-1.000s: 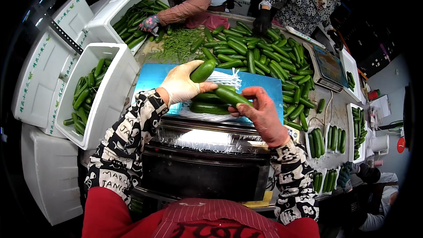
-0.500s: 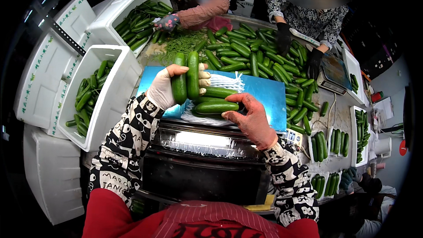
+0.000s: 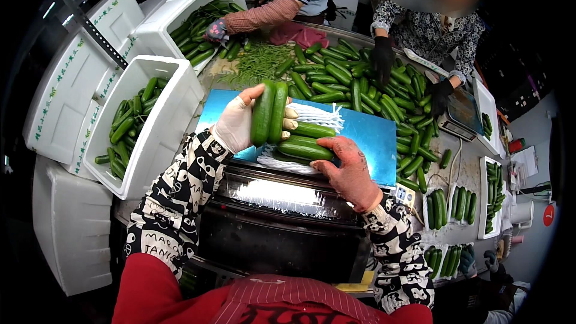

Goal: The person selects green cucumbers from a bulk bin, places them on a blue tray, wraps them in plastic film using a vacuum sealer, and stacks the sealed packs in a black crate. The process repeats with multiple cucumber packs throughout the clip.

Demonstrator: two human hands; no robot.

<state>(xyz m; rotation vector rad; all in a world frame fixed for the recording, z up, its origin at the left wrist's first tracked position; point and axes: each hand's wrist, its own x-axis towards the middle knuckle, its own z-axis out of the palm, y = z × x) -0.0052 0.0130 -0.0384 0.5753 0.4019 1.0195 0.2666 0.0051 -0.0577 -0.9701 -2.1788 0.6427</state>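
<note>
The gloved left hand (image 3: 237,125) now grips two cucumbers (image 3: 270,113) upright together, up from one a moment ago. The right hand (image 3: 351,171) rests open-fingered against two more cucumbers (image 3: 305,143) lying on the white foam tray (image 3: 312,115) over the blue board (image 3: 375,141), so the tray is filling.

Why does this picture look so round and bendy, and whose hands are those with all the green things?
The picture comes from a small camera worn on a person's head, looking down. Its wide lens bends straight edges, so everything looks curved. The two arms in black-and-white sleeves belong to that person. The left hand, in a white glove, holds two cucumbers upright. The right hand, in a reddish glove, rests on more cucumbers lying on white foam netting over a blue board. Beyond is a big cucumber pile, where other people's hands work. White foam boxes on the left hold cucumbers too.
</note>
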